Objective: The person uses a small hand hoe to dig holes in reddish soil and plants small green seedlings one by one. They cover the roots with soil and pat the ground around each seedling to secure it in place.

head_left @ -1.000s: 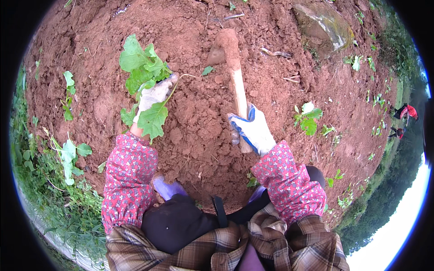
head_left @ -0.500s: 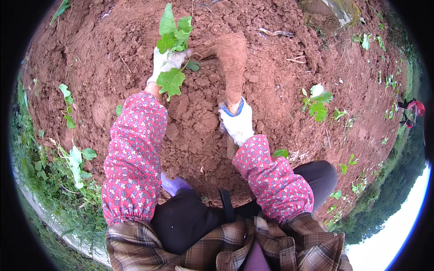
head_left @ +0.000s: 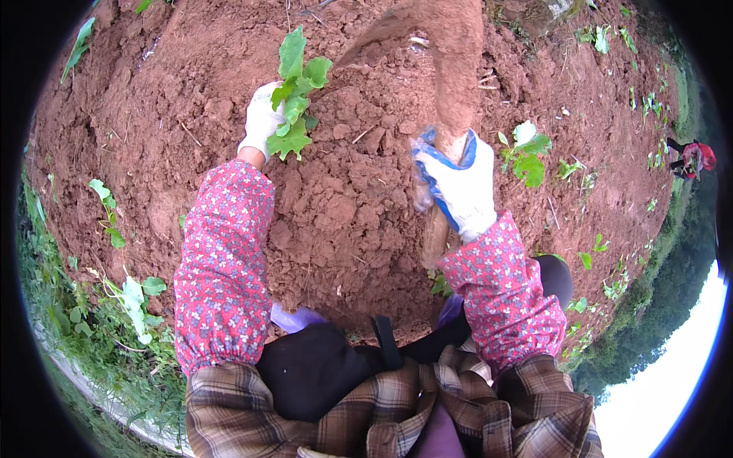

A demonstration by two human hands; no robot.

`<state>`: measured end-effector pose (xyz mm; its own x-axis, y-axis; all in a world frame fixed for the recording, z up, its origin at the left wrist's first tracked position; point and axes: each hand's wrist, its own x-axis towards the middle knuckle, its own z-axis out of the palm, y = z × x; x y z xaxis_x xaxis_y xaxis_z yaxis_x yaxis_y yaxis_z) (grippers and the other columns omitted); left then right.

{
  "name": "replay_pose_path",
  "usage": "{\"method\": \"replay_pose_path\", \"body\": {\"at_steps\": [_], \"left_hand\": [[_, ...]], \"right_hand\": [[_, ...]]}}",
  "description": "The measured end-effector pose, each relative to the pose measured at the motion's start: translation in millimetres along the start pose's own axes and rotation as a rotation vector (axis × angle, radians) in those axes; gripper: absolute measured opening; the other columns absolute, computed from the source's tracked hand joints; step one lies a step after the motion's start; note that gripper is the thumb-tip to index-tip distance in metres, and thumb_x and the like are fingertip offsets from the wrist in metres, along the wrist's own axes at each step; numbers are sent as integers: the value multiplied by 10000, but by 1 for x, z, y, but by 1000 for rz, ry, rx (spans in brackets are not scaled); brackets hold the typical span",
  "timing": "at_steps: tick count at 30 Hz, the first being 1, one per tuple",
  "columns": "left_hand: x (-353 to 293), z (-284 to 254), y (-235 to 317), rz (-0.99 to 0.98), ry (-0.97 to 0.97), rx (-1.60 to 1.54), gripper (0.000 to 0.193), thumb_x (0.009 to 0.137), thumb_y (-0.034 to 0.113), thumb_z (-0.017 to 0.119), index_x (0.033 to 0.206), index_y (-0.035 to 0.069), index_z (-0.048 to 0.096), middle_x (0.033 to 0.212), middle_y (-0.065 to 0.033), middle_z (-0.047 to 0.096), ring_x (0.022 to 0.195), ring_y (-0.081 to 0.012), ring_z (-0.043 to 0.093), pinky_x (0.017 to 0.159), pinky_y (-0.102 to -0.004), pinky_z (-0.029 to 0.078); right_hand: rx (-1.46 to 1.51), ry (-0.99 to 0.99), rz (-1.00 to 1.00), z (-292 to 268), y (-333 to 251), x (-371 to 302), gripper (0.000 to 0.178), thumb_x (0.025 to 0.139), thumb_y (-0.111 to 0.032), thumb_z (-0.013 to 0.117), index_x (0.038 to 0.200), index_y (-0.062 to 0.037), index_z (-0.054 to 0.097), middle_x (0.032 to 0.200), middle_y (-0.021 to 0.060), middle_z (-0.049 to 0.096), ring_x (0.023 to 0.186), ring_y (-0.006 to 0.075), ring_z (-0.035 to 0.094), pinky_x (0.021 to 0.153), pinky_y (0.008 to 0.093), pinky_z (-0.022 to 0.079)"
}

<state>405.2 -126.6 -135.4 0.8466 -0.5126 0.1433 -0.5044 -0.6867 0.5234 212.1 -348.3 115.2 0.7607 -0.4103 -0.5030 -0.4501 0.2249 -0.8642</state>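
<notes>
A leafy green seedling (head_left: 300, 84) is pinched in my left hand (head_left: 261, 120), which wears a white knit glove; its stem base and my fingertips are hidden behind the leaves. On the right, my right hand (head_left: 467, 183), in a white glove with a blue palm, wraps round the wooden handle of a short hoe (head_left: 458, 76). Red soil coats the upper handle and the head, which reaches left at the top of the view, blurred and lifted above the ground. Loose, crumbly red soil (head_left: 336, 206) lies between my two hands.
Transplanted-looking seedlings stand to the right (head_left: 528, 160) and left (head_left: 111, 214). A wilted plant (head_left: 136, 301) lies near the weedy left edge. A rock (head_left: 534, 14) sits at the top right. Far right, a person in red (head_left: 696, 159) is bent over. My knees are close below.
My right hand has lifted the hoe up and to the right, off the soil. My left hand, still with the seedling, has shifted slightly left.
</notes>
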Motion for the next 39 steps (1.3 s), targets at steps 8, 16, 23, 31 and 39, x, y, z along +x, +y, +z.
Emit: {"method": "replay_pose_path", "body": {"at_steps": [8, 16, 23, 31, 39], "left_hand": [[2, -6, 12, -70, 8, -352, 267, 789, 183, 680, 1016, 50, 637, 954, -103, 658, 879, -267, 615, 779, -362, 494], [-4, -40, 48, -458, -262, -849, 406, 732, 206, 793, 1076, 60, 634, 915, -54, 684, 764, -156, 639, 696, -303, 516], [-5, -27, 71, -306, 182, -263, 432, 764, 441, 721, 893, 32, 680, 794, -133, 688, 697, -283, 657, 657, -373, 500], [-9, -34, 72, -211, 240, -626, 334, 796, 339, 722, 944, 41, 690, 834, -112, 701, 746, -251, 664, 683, -345, 506], [-18, -15, 60, -258, 207, -699, 288, 810, 248, 726, 970, 14, 674, 828, -60, 697, 681, -149, 625, 635, -304, 505]], "right_hand": [[269, -216, 196, -8, 62, 30, 121, 847, -93, 660, 868, -8, 576, 579, 32, 516, 411, 123, 472, 374, 288, 407], [189, 46, -263, -42, -13, -3, 262, 933, -246, 571, 1056, -15, 566, 633, 0, 493, 410, 77, 426, 375, 237, 380], [-39, 205, -318, 2, 0, 27, 706, 883, -111, 632, 1473, -123, 245, 738, 72, 600, 447, 117, 541, 401, 265, 510], [-737, -301, 100, -2, 37, 49, 623, 886, -118, 585, 1449, -213, 337, 689, 16, 558, 442, 89, 522, 380, 263, 477], [-721, 105, -329, 28, 58, 37, 558, 828, -210, 642, 1311, -7, 452, 897, 268, 645, 765, 390, 651, 717, 376, 528]]}}
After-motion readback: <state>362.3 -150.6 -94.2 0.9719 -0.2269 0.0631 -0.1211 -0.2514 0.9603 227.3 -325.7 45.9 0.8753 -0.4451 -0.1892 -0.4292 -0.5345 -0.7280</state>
